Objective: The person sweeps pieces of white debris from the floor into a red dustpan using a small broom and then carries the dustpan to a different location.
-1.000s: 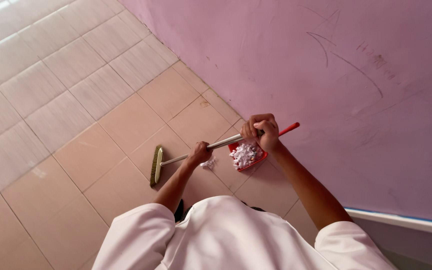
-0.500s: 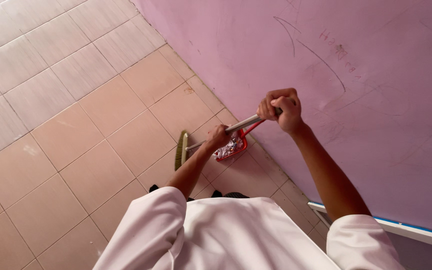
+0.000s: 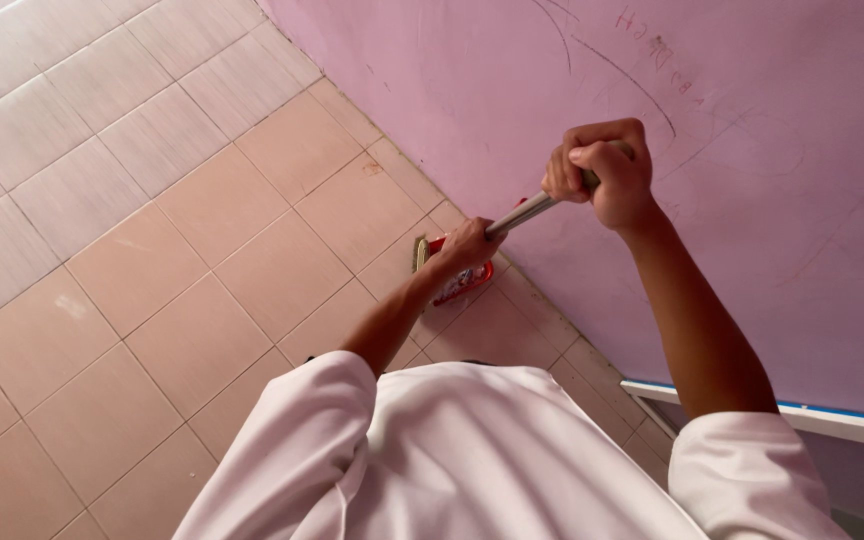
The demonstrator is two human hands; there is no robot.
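Hands gripped a long silver metal broom handle (image 3: 522, 214), right hand (image 3: 602, 170) fisted high, left hand (image 3: 467, 246) closed lower, above a red plastic dustpan (image 3: 464, 285) beside the pink wall (image 3: 752, 200).

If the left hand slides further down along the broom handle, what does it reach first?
Probably the broom head, just past the left hand and at the red dustpan by the pink wall. Depth is hard to judge here.
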